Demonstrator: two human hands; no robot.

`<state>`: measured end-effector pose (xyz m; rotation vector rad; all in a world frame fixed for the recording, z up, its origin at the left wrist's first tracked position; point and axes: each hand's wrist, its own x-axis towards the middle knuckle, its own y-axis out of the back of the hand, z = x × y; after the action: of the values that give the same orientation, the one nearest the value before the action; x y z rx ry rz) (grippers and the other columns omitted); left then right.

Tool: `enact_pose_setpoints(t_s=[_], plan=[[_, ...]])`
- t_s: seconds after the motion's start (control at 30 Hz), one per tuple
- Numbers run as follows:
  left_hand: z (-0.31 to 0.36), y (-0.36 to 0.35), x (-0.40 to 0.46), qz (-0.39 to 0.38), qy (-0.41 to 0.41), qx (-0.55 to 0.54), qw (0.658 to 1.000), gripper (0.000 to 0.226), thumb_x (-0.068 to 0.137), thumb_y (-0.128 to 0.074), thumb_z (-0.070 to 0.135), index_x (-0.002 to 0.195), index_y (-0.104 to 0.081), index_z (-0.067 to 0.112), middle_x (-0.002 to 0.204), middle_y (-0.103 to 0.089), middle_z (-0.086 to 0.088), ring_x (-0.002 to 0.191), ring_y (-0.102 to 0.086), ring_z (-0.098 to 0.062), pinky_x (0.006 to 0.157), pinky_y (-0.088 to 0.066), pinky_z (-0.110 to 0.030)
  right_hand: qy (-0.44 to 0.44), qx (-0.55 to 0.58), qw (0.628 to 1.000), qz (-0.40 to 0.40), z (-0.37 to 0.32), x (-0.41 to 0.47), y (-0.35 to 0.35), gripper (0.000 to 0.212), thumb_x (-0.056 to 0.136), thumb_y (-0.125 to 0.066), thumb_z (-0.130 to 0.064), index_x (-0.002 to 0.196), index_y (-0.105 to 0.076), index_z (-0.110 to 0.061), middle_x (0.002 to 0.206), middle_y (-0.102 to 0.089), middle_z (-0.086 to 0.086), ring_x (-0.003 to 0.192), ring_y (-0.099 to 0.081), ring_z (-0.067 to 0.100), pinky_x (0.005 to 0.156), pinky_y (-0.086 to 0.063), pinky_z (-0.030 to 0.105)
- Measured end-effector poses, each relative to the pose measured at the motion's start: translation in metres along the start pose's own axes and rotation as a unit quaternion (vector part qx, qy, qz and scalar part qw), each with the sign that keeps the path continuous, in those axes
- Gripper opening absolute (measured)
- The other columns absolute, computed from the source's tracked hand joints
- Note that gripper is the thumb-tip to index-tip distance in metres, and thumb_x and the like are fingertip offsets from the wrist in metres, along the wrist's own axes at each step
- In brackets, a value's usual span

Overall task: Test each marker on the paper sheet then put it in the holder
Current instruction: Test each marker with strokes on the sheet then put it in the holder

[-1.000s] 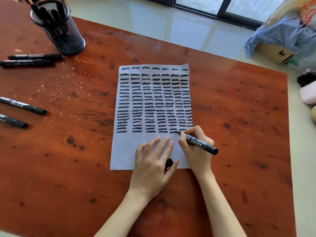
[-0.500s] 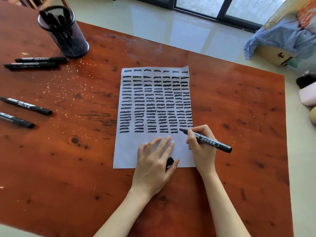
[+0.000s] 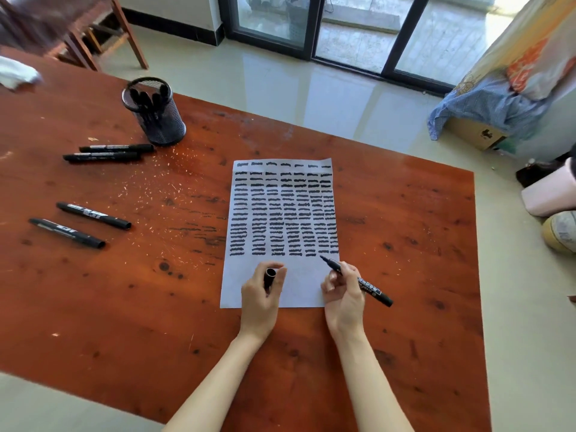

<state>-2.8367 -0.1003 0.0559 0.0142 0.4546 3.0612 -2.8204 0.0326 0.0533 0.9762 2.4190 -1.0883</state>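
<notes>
Black plastic: the marker (image 3: 358, 280) is being pinched along its barrel by the right hand (image 3: 344, 294), fingers curled round it, the bare tip being aimed toward 11 o'clock just under the last row of strokes; whether the tip is touching the sheet cannot be told.
Cap: the cap (image 3: 269, 277) is being gripped upright by the left hand (image 3: 261, 296), thumb and fingers closed round it, open mouth up, at 9 o'clock of the marker and near it.
Handling: the marker is being judged light, stiff and smooth, so a grip at mid-barrel, clear of the wet tip, is being advised; the cap is being judged small and easily dropped.
Paper: the paper sheet (image 3: 299, 294) is being judged thin and liable to slide, since neither hand is being seen pressing it flat.
Holder: the mesh holder (image 3: 159, 118) is being seen at 10 o'clock, well apart from the hands, several markers already standing inside.
Waiting: four capped markers (image 3: 93, 215) are lying at 9 to 10 o'clock of the sheet.
Surface: the red-brown wooden table (image 3: 405, 244) is being seen scratched and ink-marked.
Room: a pale glossy floor (image 3: 311, 85) and glass sliding doors (image 3: 352, 26) are being seen at 12 o'clock, a wooden chair (image 3: 93, 32) at 10.
</notes>
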Motion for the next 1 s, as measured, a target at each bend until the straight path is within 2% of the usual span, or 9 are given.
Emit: enact_pose_setpoints(t_s=[0.07, 0.13, 0.2, 0.33, 0.43, 0.53, 0.6, 0.73, 1.0], plan=[[0.014, 0.007, 0.001, -0.01, 0.028, 0.005, 1.0, 0.023, 0.086, -0.054, 0.048, 0.085, -0.053, 0.025, 0.065, -0.053, 0.007, 0.061, -0.05, -0.004, 0.057, -0.038, -0.016, -0.02, -0.008, 1.0, 0.005, -0.003, 0.0, -0.004, 0.014, 0.093, -0.045, -0.008, 0.08, -0.049, -0.012, 0.049, -0.049, -0.003, 0.041, -0.04, 0.007, 0.043, -0.034, 0.016], [0.027, 0.014, -0.001, -0.059, 0.055, 0.023, 0.997, 0.036, 0.084, -0.056, 0.049, 0.091, -0.049, 0.015, 0.061, -0.044, 0.006, 0.054, -0.044, -0.005, 0.053, -0.034, -0.019, -0.042, -0.021, 0.999, 0.009, -0.008, -0.001, -0.007, 0.012, 0.092, -0.046, -0.006, 0.083, -0.05, -0.013, 0.049, -0.05, -0.003, 0.039, -0.04, 0.007, 0.041, -0.033, 0.015], [0.039, 0.022, -0.008, -0.108, 0.082, 0.041, 0.99, 0.044, 0.084, -0.048, 0.053, 0.095, -0.042, 0.011, 0.062, -0.039, 0.006, 0.052, -0.038, -0.007, 0.055, -0.033, -0.022, -0.049, -0.049, 0.998, -0.001, -0.018, -0.009, -0.011, 0.014, 0.092, -0.046, -0.004, 0.084, -0.051, -0.015, 0.049, -0.05, -0.004, 0.038, -0.04, 0.006, 0.039, -0.031, 0.014], [0.065, 0.04, -0.028, -0.166, 0.104, 0.03, 0.98, 0.033, 0.095, -0.032, 0.036, 0.099, -0.046, 0.006, 0.068, -0.039, 0.005, 0.059, -0.037, -0.008, 0.064, -0.031, -0.029, -0.066, -0.053, 0.993, -0.083, -0.047, -0.046, -0.018, 0.018, 0.092, -0.041, -0.012, 0.09, -0.058, -0.014, 0.06, -0.055, -0.002, 0.047, -0.046, 0.008, 0.044, -0.035, 0.015], [0.083, 0.055, -0.048, -0.18, 0.04, 0.062, 0.981, 0.022, 0.098, -0.039, 0.021, 0.099, -0.057, 0.008, 0.069, -0.048, 0.01, 0.061, -0.046, 0.002, 0.064, -0.036, -0.018, -0.042, -0.08, 0.988, -0.127, -0.068, -0.081, -0.017, 0.03, 0.092, -0.035, -0.02, 0.088, -0.062, -0.009, 0.056, -0.052, 0.0, 0.043, -0.04, 0.009, 0.041, -0.031, 0.017], [0.096, 0.066, -0.065, -0.192, 0.01, 0.018, 0.981, 0.009, 0.092, -0.053, 0.019, 0.095, -0.06, 0.014, 0.069, -0.057, 0.009, 0.061, -0.051, 0.002, 0.063, -0.04, -0.013, 0.036, -0.145, 0.976, -0.159, -0.081, -0.111, -0.013, 0.019, 0.084, -0.043, -0.022, 0.077, -0.054, -0.007, 0.046, -0.041, -0.002, 0.038, -0.029, 0.008, 0.039, -0.021, 0.019], [0.1, 0.068, -0.074, -0.184, 0.01, -0.025, 0.982, 0.009, 0.086, -0.061, 0.015, 0.095, -0.062, 0.015, 0.073, -0.064, 0.006, 0.064, -0.058, -0.004, 0.065, -0.045, -0.014, 0.076, -0.168, 0.964, -0.194, -0.087, -0.123, -0.011, 0.017, 0.077, -0.047, -0.024, 0.073, -0.045, -0.007, 0.044, -0.04, -0.002, 0.038, -0.027, 0.009, 0.039, -0.019, 0.021], [0.107, 0.067, -0.084, -0.169, 0.017, -0.066, 0.983, 0.022, 0.073, -0.07, 0.023, 0.093, -0.064, 0.014, 0.083, -0.071, -0.002, 0.066, -0.066, -0.014, 0.066, -0.049, -0.018, 0.108, -0.196, 0.951, -0.212, -0.094, -0.137, -0.009, 0.031, 0.065, -0.054, -0.036, 0.068, -0.043, -0.007, 0.043, -0.035, -0.002, 0.038, -0.025, 0.008, 0.04, -0.015, 0.022], [0.12, 0.062, -0.09, -0.176, 0.002, -0.08, 0.981, 0.017, 0.071, -0.07, 0.021, 0.087, -0.063, 0.016, 0.082, -0.071, -0.006, 0.069, -0.066, -0.014, 0.069, -0.052, -0.03, 0.139, -0.217, 0.94, -0.224, -0.097, -0.144, -0.005, 0.03, 0.068, -0.053, -0.034, 0.066, -0.043, -0.005, 0.041, -0.03, -0.004, 0.039, -0.019, 0.01, 0.04, -0.019, 0.02]])
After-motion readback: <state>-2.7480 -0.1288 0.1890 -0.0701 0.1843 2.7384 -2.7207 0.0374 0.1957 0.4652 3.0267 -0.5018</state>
